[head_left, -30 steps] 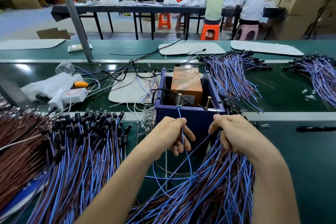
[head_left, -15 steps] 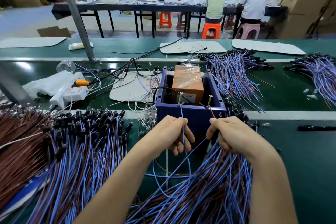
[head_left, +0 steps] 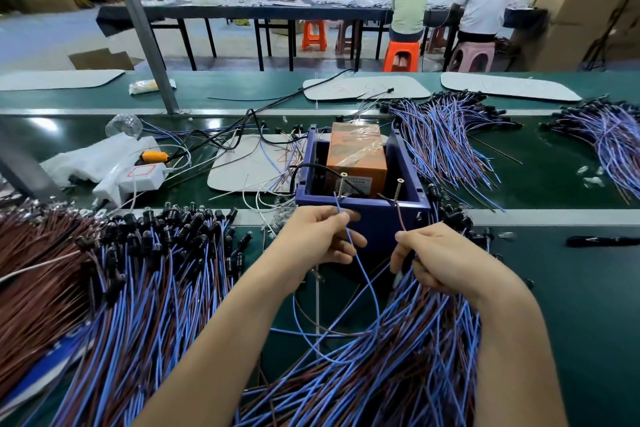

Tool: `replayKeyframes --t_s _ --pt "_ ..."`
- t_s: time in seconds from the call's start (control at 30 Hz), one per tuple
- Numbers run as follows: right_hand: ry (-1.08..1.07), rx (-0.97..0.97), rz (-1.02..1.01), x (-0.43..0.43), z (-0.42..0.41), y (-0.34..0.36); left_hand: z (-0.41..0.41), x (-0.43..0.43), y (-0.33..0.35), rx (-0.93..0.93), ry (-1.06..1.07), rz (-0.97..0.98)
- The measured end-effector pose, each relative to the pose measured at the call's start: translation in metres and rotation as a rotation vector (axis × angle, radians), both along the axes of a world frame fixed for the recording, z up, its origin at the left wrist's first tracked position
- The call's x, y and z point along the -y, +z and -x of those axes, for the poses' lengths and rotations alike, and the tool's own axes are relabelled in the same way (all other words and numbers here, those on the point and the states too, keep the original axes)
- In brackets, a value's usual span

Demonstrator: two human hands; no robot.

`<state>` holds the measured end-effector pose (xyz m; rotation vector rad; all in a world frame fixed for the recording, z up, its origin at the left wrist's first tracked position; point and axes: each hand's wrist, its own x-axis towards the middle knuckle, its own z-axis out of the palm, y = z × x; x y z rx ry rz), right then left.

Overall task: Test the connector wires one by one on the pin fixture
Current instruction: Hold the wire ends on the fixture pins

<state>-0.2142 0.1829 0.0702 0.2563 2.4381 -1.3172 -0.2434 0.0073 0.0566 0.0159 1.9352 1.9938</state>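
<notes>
I log, largest first. Green bench top (head_left: 571, 305), spread with wire. Large heap of blue and brown wires with black connector heads (head_left: 138, 288), on my left. Second heap of the same wires (head_left: 398, 357), fanned under my right forearm. Dark blue plastic box fixture (head_left: 374, 218), just beyond both hands, holding an orange tape-wrapped block (head_left: 356, 152) and two upright metal pins, left pin (head_left: 343, 184) and right pin (head_left: 399, 189), at its near wall. Left hand (head_left: 311, 239): thumb and forefinger pinch a single blue wire (head_left: 360, 263), which rises to the left pin's foot. Right hand (head_left: 440, 260): fingers curled over the second heap's head, fingertips pinching a single brown wire (head_left: 401, 215) rising to the right pin.
</notes>
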Motion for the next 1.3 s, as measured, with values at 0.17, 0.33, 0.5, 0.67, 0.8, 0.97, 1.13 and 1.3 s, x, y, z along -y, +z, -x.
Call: replayKeyframes --t_s 0.17,0.33,0.5,0.67,0.8,0.97,1.13,1.3 --pt "0.003 -0.002 0.003 -0.001 -0.001 0.000 0.000 0.002 0.004 -0.010 0.001 0.036" --pt "0.007 -0.020 0.011 -0.003 0.000 0.000 -0.005 0.003 0.010 -0.010 -0.088 0.057" --pt "0.007 -0.030 0.013 -0.002 0.000 -0.001 -0.008 0.005 0.013 -0.161 -0.079 0.070" --pt "-0.002 -0.033 0.023 -0.004 -0.001 -0.001 -0.011 0.005 0.026 0.008 -0.007 -0.364" --pt "0.008 -0.021 0.020 -0.004 -0.001 -0.001 -0.008 0.005 0.024 -0.045 0.100 -0.311" --pt "0.025 -0.013 0.017 -0.002 -0.002 0.001 -0.008 0.005 0.019 -0.091 0.166 -0.300" --pt "0.008 -0.077 0.049 -0.001 -0.004 0.007 -0.010 -0.001 0.015 -0.094 0.165 -0.338" --pt "0.069 -0.108 0.113 0.010 -0.009 0.016 -0.014 -0.010 0.009 -0.066 0.094 -0.308"
